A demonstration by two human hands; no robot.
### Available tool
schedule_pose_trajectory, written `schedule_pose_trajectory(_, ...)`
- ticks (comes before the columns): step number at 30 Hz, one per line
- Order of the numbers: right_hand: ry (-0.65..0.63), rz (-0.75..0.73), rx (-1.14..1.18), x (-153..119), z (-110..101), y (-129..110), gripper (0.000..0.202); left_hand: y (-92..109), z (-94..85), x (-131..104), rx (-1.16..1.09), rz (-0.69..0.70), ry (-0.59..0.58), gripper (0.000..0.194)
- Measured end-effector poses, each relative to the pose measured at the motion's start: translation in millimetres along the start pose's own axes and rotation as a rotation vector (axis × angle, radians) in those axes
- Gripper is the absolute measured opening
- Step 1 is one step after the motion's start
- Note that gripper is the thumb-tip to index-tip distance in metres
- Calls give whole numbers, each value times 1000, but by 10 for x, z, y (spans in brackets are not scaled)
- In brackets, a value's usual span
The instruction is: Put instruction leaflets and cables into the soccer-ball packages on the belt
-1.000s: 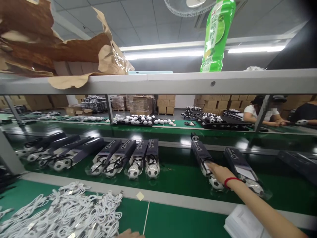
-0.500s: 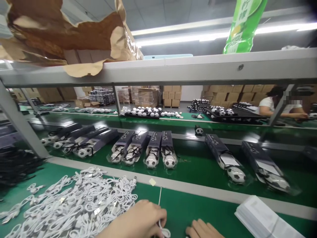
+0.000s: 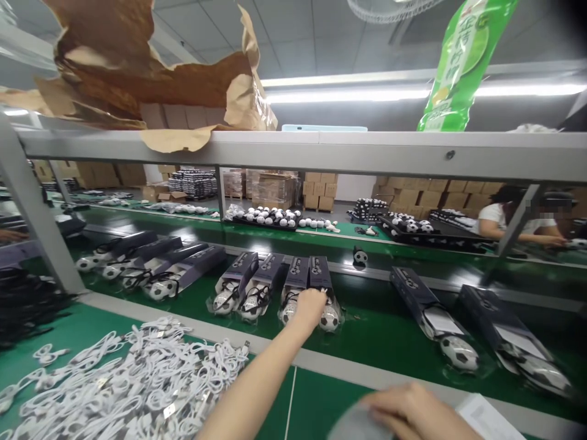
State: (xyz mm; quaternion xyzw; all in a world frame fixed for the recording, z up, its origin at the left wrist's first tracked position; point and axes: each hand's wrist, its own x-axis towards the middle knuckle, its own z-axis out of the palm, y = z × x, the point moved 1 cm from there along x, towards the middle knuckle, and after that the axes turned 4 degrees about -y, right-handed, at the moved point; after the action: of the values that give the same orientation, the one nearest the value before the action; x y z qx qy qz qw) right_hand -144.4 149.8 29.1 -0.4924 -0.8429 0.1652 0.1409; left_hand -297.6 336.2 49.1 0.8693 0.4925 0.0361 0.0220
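The left hand has its fingers curled down at the open end of a dark box; a small white bit shows at the fingertips, but whether they are closed on it I cannot tell. The right hand, low and near the front edge, pinches a blurred pale sheet. Just below the left hand, a soccer-patterned ball sits in clear plastic at that box's mouth, and the neighbouring box lies so close that the wrist partly covers its ball. A careless push could therefore nudge either box askew, or catch the loose plastic and draw the ball out. The pale sheet could bend or slip, since it seems held only by its edge, and the paper stack beside the right forearm could be knocked out of line by the sleeveless arm's sweep. Further left, the white cables lie heaped and looped together, so pulling one might drag others along. On the green belt, two more boxes lie to the right, slanting, their balls outward.
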Motion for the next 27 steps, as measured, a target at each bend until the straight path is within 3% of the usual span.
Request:
schedule_pose_trajectory(3,311,161,-174,123,-321,221,41,75,107,85,44,40,-50,22)
schedule_pose_trajectory(6,447,191,-391,367,-396,473,42,91,60,9,65,77,-25,30)
schedule_pose_trajectory(9,384,151,-531,722,-293,610,48,81,-101,-288,79,129,9,40)
schedule_pose_trajectory(11,257,144,-569,976,-190,645,55,63,-178,-637,90,203,-53,39)
schedule_pose_trajectory(15,78,251,-538,1388,-63,744,48,-63,-133,-1520,113,415,-425,43)
schedule_pose_trajectory(17,68,286,-505,1485,-59,808,43,-170,-83,-1895,159,412,-574,35)
schedule_pose_trajectory(20,55,284,-459,1419,-79,773,47,-312,-81,-2202,155,358,-643,29)
schedule_pose_trajectory(23,10,159,-310,1072,-41,447,49,-397,-127,-2230,147,354,-598,29)
schedule_pose_trajectory(25,-144,25,-147,740,73,130,54,-425,-148,-2180,144,392,-558,20)
schedule_pose_trajectory(27,-397,-94,-69,414,257,-150,63,-432,-156,-2139,109,475,-520,21)
